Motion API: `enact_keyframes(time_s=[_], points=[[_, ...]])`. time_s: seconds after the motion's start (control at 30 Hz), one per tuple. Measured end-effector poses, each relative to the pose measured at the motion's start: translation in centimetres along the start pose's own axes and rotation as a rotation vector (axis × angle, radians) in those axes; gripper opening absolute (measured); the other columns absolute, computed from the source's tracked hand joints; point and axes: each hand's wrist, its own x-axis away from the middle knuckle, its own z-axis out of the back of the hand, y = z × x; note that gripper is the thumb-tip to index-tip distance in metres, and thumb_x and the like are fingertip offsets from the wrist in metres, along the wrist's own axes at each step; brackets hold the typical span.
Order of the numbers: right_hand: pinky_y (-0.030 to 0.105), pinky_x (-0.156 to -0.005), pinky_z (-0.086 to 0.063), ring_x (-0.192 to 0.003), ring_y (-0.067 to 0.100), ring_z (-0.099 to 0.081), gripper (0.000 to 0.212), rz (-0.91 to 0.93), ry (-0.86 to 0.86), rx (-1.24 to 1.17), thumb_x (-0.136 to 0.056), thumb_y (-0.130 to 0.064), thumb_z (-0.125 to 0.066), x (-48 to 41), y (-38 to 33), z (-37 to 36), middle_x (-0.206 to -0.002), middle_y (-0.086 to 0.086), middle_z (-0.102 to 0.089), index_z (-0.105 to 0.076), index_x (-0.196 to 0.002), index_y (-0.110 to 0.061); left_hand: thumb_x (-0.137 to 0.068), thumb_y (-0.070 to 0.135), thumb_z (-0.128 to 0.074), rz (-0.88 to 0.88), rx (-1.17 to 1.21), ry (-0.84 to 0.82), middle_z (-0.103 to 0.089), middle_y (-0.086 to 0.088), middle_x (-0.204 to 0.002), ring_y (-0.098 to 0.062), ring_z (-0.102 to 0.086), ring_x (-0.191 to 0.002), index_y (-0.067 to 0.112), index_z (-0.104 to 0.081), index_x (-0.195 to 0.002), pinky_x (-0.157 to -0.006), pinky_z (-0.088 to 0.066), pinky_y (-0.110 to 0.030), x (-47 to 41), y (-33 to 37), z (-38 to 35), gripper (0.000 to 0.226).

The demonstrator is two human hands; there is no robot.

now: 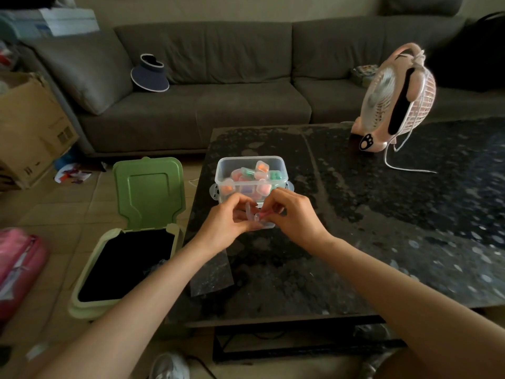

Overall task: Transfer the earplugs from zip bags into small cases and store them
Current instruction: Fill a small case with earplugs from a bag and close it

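A clear storage box (pixel 281 166) stands on the dark table (pixel 382 214), holding several small cases with orange, green and pink earplugs. Just in front of it my left hand (pixel 228 220) grips a small clear case (pixel 259 221) with its lid up. My right hand (pixel 293 212) pinches a pink earplug (pixel 264 213) at the mouth of that case. An empty clear zip bag (pixel 211 274) lies flat on the table under my left forearm.
A green bin (pixel 123 269) with its lid raised stands on the floor left of the table. A pink desk fan (pixel 396 99) with a white cord sits at the table's far right. A grey sofa runs behind. A cardboard box (pixel 30 127) stands at the left.
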Motion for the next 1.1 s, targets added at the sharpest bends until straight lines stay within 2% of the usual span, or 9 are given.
enact_keyframes(time_s=[0.2,0.37,0.53,0.67,0.77,0.83,0.93,1.03,1.1], points=[[0.011,-0.072,-0.048,-0.08,0.003,-0.061,0.012,-0.008,0.038,-0.084,-0.076,-0.001,-0.074,0.0,-0.2,-0.4,-0.084,-0.009,-0.062,-0.065,-0.081,-0.007,-0.075,0.012,-0.076,0.054,0.083,-0.029,-0.066,-0.003,-0.109,-0.013,-0.064,-0.101,0.012,-0.055,-0.109,-0.095,-0.05,-0.034,0.0,-0.1,0.0,0.04],[0.011,-0.071,-0.05,-0.081,0.001,-0.058,0.013,-0.05,0.079,-0.049,-0.077,-0.004,-0.074,0.0,-0.3,0.0,-0.089,-0.013,-0.056,-0.063,-0.08,-0.011,-0.073,0.018,-0.076,0.057,0.109,0.003,-0.065,0.002,-0.108,-0.011,-0.063,-0.102,0.012,-0.056,-0.11,-0.094,-0.05,-0.03,0.1,0.2,0.0,0.043],[0.006,-0.067,-0.045,-0.079,-0.007,-0.056,0.017,-0.087,0.123,-0.139,-0.075,-0.006,-0.077,0.0,-0.5,0.1,-0.085,-0.019,-0.055,-0.062,-0.079,-0.014,-0.074,0.016,-0.076,0.059,0.11,-0.009,-0.066,0.003,-0.107,-0.01,-0.064,-0.1,0.01,-0.055,-0.111,-0.092,-0.052,-0.031,0.1,0.2,-0.2,0.043],[0.005,-0.072,-0.046,-0.084,-0.004,-0.055,0.014,-0.045,0.059,-0.041,-0.077,-0.007,-0.075,0.1,-0.4,-0.2,-0.092,-0.014,-0.054,-0.063,-0.082,-0.012,-0.073,0.019,-0.077,0.057,0.122,0.01,-0.066,0.002,-0.108,-0.011,-0.064,-0.101,0.01,-0.056,-0.109,-0.09,-0.052,-0.028,0.0,0.3,-0.2,0.043],[0.004,-0.069,-0.044,-0.086,-0.008,-0.051,0.015,-0.066,0.087,-0.004,-0.077,-0.011,-0.076,0.0,-0.4,-0.2,-0.091,-0.016,-0.053,-0.062,-0.08,-0.016,-0.074,0.018,-0.076,0.058,0.111,0.007,-0.065,0.004,-0.107,-0.009,-0.064,-0.1,0.01,-0.056,-0.108,-0.087,-0.052,-0.024,-0.1,0.3,-0.1,0.041],[0.007,-0.067,-0.045,-0.082,-0.008,-0.053,0.014,-0.137,0.127,-0.106,-0.08,-0.012,-0.073,-0.2,-0.6,0.1,-0.086,-0.015,-0.056,-0.06,-0.082,-0.019,-0.075,0.018,-0.076,0.05,0.098,0.003,-0.065,0.004,-0.105,-0.009,-0.064,-0.098,0.013,-0.056,-0.106,-0.086,-0.051,-0.023,0.0,0.2,-0.1,0.037],[0.014,-0.07,-0.049,-0.083,0.003,-0.058,0.01,-0.195,0.154,-0.197,-0.088,-0.013,-0.064,-0.6,-0.7,0.7,-0.093,-0.007,-0.063,-0.065,-0.094,-0.021,-0.076,0.017,-0.075,0.029,0.06,-0.003,-0.065,0.002,-0.104,-0.01,-0.065,-0.097,0.014,-0.055,-0.104,-0.086,-0.051,-0.023,0.0,0.1,0.0,0.035],[0.016,-0.072,-0.053,-0.085,0.003,-0.065,0.008,-0.29,0.12,-0.322,-0.086,-0.009,-0.065,-0.7,-0.5,1.1,-0.093,-0.006,-0.067,-0.067,-0.09,-0.016,-0.075,0.013,-0.075,0.014,0.058,-0.014,-0.064,0.005,-0.105,-0.011,-0.065,-0.099,0.013,-0.055,-0.104,-0.089,-0.052,-0.027,0.0,0.1,0.1,0.036],[0.021,-0.069,-0.056,-0.08,0.008,-0.069,0.008,-0.369,0.106,-0.45,-0.081,-0.007,-0.071,-0.7,-0.5,1.1,-0.092,0.003,-0.069,-0.067,-0.087,-0.011,-0.074,0.013,-0.076,0.01,0.064,-0.022,-0.064,0.007,-0.105,-0.012,-0.065,-0.1,0.014,-0.055,-0.104,-0.09,-0.052,-0.03,-0.1,0.0,0.2,0.037]])
